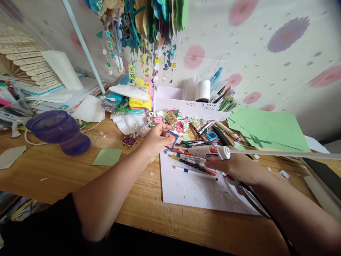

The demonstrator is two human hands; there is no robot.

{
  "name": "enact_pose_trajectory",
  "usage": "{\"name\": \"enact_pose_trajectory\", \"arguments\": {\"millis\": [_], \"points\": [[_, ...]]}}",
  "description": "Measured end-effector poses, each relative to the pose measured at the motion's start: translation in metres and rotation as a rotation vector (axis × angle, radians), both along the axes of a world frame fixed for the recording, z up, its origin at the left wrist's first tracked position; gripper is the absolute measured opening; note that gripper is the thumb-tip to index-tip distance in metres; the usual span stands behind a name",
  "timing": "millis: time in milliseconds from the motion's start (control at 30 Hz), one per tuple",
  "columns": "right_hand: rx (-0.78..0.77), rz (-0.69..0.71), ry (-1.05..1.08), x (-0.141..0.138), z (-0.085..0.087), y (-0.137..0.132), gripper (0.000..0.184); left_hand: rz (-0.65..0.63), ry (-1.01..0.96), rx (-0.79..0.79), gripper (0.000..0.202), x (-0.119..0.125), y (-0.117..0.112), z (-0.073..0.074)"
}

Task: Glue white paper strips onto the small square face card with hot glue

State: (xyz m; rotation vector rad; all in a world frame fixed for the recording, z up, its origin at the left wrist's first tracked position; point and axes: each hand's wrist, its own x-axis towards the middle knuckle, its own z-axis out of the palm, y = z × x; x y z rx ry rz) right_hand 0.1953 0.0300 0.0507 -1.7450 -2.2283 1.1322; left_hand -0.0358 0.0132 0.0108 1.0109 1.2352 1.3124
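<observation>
The left hand (pixel 153 143) pinches a small blue-bordered orange card (pixel 171 138). The right hand (pixel 236 168) grips a white glue gun (pixel 204 152), a long translucent glue stick (pixel 279 153) jutting from its rear. Markers (pixel 195 172) lie across a stained white board (pixel 183 193); a purple translucent goblet (pixel 60 129) sits left, green paper sheets (pixel 274 124) right.

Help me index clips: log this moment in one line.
left hand: holds blue-edged card; right hand: holds white glue gun; nearby: markers on white sheet
</observation>
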Motion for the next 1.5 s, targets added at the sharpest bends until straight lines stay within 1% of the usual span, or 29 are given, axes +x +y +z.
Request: {"name": "enact_pose_trajectory", "arguments": {"millis": [133, 167, 233, 333, 433, 533, 600, 667, 800, 900, 1000, 1133, 1267, 1400, 1500], "points": [[-0.023, 0.008, -0.004, -0.001, -0.005, 0.002, 0.022, -0.018, 0.007, -0.029, 0.033, 0.001, -0.002, 0.002], [-0.016, 0.023, -0.014, -0.001, -0.006, 0.003, 0.021, -0.020, 0.021, -0.032, 0.033, 0.001, -0.002, 0.003], [0.046, 0.050, -0.022, 0.001, -0.006, 0.003, 0.022, -0.019, 0.051, -0.032, 0.032, 0.001, -0.003, 0.005], [0.159, 0.069, 0.006, 0.007, -0.002, 0.000, 0.026, -0.013, 0.079, -0.060, 0.029, 0.002, -0.003, 0.008], [0.140, 0.077, 0.065, 0.014, 0.004, -0.011, 0.037, -0.017, 0.091, -0.103, 0.027, 0.003, -0.005, 0.011], [0.128, 0.021, 0.166, 0.019, 0.007, -0.027, 0.043, -0.031, 0.071, -0.074, 0.028, 0.005, -0.005, 0.006], [0.129, -0.052, 0.230, 0.022, 0.006, -0.038, 0.042, -0.043, 0.054, -0.050, 0.030, 0.007, -0.005, 0.001], [0.117, -0.104, 0.271, 0.025, 0.003, -0.045, 0.039, -0.060, 0.037, -0.059, 0.031, 0.009, -0.005, -0.004], [0.137, -0.111, 0.330, 0.031, 0.000, -0.051, 0.033, -0.119, -0.011, -0.095, 0.032, 0.013, -0.006, -0.006], [0.144, -0.105, 0.350, 0.031, 0.001, -0.051, 0.030, -0.163, -0.040, -0.128, 0.025, 0.017, -0.009, -0.003], [0.118, -0.074, 0.367, 0.028, 0.004, -0.052, 0.028, -0.207, -0.060, -0.153, 0.019, 0.018, -0.011, 0.000], [0.118, -0.039, 0.365, 0.021, 0.006, -0.054, 0.029, -0.234, -0.119, -0.194, 0.024, 0.018, -0.011, 0.001], [0.149, -0.018, 0.347, 0.018, 0.008, -0.055, 0.033, -0.316, -0.247, -0.254, 0.029, 0.017, -0.013, 0.002], [0.175, 0.015, 0.379, 0.019, 0.005, -0.055, 0.026, -0.375, -0.346, -0.265, 0.032, 0.017, -0.014, 0.001], [0.221, 0.020, 0.420, 0.021, 0.000, -0.055, 0.021, -0.410, -0.402, -0.269, 0.029, 0.017, -0.014, -0.001]]}}
